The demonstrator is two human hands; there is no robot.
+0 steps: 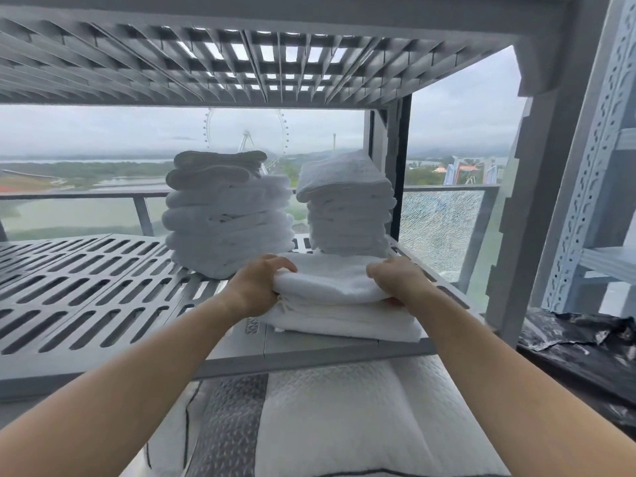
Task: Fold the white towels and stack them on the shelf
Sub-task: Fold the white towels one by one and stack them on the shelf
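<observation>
A folded white towel [330, 282] lies on top of a low stack of folded towels [344, 321] at the front right of the grey slotted shelf [86, 287]. My left hand [258, 287] grips the top towel's left end. My right hand [395, 277] grips its right end, fingers curled over the edge. Behind stand two tall stacks of folded white towels: a wider stack [227, 218] at the middle and a narrower stack [347, 208] to its right.
The upper grey shelf [241, 63] hangs close overhead. A grey corner post [547, 201] and a perforated metal upright [592, 166] stand at the right. A white quilted pillow [327, 425] lies below the shelf's front edge. Cracked glass railing [440, 228] is behind.
</observation>
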